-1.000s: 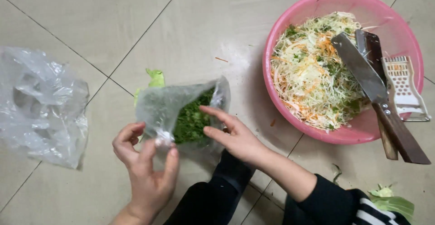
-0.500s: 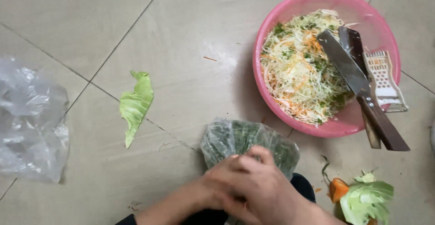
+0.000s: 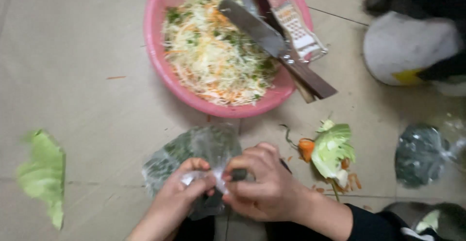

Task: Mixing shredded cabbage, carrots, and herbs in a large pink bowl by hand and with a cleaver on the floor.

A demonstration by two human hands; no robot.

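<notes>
Your left hand (image 3: pixel 182 192) and right hand (image 3: pixel 264 185) both pinch the twisted neck of the clear bag of chopped greens (image 3: pixel 194 156) between them, pink salad basin (image 3: pixel 218 47) just beyond, cabbage scraps (image 3: pixel 332 149) right.

A clear plastic bag of chopped greens (image 3: pixel 196 156) lies on the floor just below the pink basin, its twisted neck pinched between both hands. A second, knotted clear bag of dark greens (image 3: pixel 421 154) sits well apart at the right edge.
</notes>
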